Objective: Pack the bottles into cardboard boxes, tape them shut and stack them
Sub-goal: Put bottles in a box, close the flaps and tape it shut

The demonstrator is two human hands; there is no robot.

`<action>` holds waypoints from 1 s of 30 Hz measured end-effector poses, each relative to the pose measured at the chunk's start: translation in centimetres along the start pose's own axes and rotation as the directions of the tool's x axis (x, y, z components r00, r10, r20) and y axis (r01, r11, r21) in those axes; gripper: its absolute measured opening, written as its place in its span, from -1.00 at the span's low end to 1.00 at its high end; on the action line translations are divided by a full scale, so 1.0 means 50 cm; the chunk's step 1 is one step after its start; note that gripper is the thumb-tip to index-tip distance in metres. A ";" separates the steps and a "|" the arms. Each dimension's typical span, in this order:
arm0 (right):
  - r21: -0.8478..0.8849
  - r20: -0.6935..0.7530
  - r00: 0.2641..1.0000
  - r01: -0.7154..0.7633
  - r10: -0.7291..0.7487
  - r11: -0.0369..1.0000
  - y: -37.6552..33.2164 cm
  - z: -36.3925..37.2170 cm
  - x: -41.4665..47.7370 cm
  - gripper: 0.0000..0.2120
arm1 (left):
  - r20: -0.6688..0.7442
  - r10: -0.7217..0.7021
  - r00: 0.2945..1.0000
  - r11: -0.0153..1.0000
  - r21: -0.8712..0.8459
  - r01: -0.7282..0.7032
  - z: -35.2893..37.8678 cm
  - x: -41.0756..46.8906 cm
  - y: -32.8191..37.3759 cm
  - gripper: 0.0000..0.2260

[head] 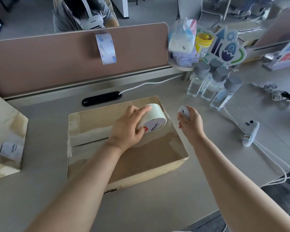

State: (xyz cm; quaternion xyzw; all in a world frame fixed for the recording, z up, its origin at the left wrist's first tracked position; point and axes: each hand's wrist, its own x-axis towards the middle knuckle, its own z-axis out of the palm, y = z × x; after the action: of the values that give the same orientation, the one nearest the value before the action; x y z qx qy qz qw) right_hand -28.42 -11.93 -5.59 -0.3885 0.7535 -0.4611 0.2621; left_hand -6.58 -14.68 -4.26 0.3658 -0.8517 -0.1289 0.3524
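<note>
Head view: left hand [126, 129] fingers [144, 109] curl round the tape roll [155, 118] on the closed cardboard box [141, 158]; right hand [191, 123] pinches a small white gadget [184, 112]. Taping underway; next, probably, cutting the tape strip [94, 133] cleanly at the edge

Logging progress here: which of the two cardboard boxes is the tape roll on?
The middle box, where the left hand grips the tape roll on its top; the other box sits untouched at the left edge of the desk.
</note>
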 end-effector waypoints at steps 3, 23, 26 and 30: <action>-0.056 -0.073 0.997 -0.035 0.031 0.998 0.013 -0.018 0.020 -0.77 | -0.067 0.047 0.997 0.995 0.086 -0.041 -0.025 0.014 -0.001 -0.60; -0.096 0.097 0.981 -0.157 0.166 0.983 0.049 0.015 0.034 -0.79 | -0.088 0.045 0.995 0.996 -0.075 -0.052 -0.030 0.032 -0.012 -0.63; -0.023 0.137 0.969 -0.202 0.203 0.979 0.048 0.022 0.026 -0.85 | -0.082 0.026 0.996 0.995 -0.089 -0.034 -0.031 0.031 -0.015 -0.62; 0.225 0.216 0.928 -0.350 0.304 0.909 0.053 0.030 0.014 -0.81 | 0.016 0.030 0.999 0.999 -0.045 -0.029 -0.029 0.006 -0.028 -0.50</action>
State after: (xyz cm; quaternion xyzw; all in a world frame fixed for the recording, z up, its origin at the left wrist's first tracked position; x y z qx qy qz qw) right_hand -28.61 -12.51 -8.65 -0.2579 0.7148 -0.4690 0.4501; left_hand -4.98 -15.80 -3.71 0.3444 -0.8567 -0.1456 0.3554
